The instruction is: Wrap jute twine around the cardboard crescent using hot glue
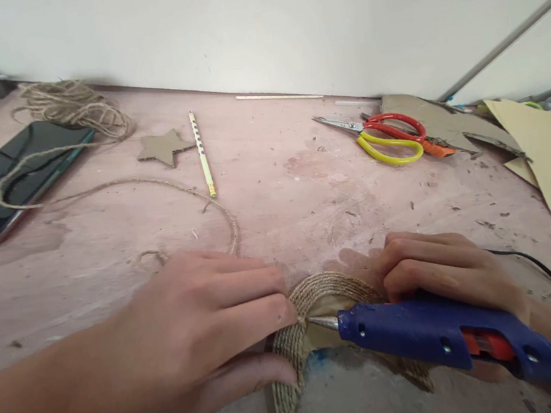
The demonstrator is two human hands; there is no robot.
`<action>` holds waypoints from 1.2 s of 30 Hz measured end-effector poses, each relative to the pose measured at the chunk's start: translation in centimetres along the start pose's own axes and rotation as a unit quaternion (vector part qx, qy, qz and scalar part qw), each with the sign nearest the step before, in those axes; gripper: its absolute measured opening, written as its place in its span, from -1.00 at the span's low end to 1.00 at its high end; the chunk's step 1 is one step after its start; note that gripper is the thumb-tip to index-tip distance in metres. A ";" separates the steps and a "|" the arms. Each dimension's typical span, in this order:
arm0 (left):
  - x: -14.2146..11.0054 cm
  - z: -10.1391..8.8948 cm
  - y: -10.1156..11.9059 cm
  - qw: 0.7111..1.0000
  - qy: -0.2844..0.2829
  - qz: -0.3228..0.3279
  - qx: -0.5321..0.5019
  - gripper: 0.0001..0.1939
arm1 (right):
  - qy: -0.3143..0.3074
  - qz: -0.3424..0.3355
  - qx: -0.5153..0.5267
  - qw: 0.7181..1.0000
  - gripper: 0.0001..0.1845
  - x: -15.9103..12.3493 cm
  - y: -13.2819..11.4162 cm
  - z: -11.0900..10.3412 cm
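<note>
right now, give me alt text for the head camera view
A left hand presses a twine-wrapped arch while the right hand holds a blue glue gun, its nozzle at the arch's inner edge. Behind lie a phone, twine bundle, cardboard star, pencil and scissors.

The left forearm is entering from the left edge of the tabletop, its wrist nearly level. The left hand is lying back upward, fingers reaching right, thumb stretched below them. The right hand is curling its fingers near the tabletop's near side, its forearm coming from the right.
</note>
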State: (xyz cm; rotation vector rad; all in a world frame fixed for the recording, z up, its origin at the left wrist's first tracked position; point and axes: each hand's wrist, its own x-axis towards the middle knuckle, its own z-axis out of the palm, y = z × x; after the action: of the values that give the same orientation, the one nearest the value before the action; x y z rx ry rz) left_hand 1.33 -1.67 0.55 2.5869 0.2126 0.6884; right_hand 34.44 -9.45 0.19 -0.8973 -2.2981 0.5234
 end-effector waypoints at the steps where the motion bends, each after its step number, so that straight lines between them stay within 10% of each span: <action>1: -0.1 0.0 0.0 1.000 -0.002 -0.002 -0.001 -0.70 | -0.006 0.002 0.000 1.000 -0.50 -0.1 0.1 0.1; 10: -0.2 -0.2 0.0 1.000 -0.009 0.004 0.016 -0.64 | -0.004 0.004 -0.021 1.000 -0.75 -0.3 -0.2 0.6; 36: 0.0 -0.1 -0.1 0.999 -0.037 0.001 0.018 -0.59 | -0.021 0.013 0.003 1.000 -0.53 -0.5 0.2 0.5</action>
State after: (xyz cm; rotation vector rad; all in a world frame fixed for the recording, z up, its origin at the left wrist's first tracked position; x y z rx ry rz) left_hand 1.23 -1.53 0.57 2.6415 0.2015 0.5923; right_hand 34.46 -9.76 -0.47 -0.9230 -2.3232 0.5658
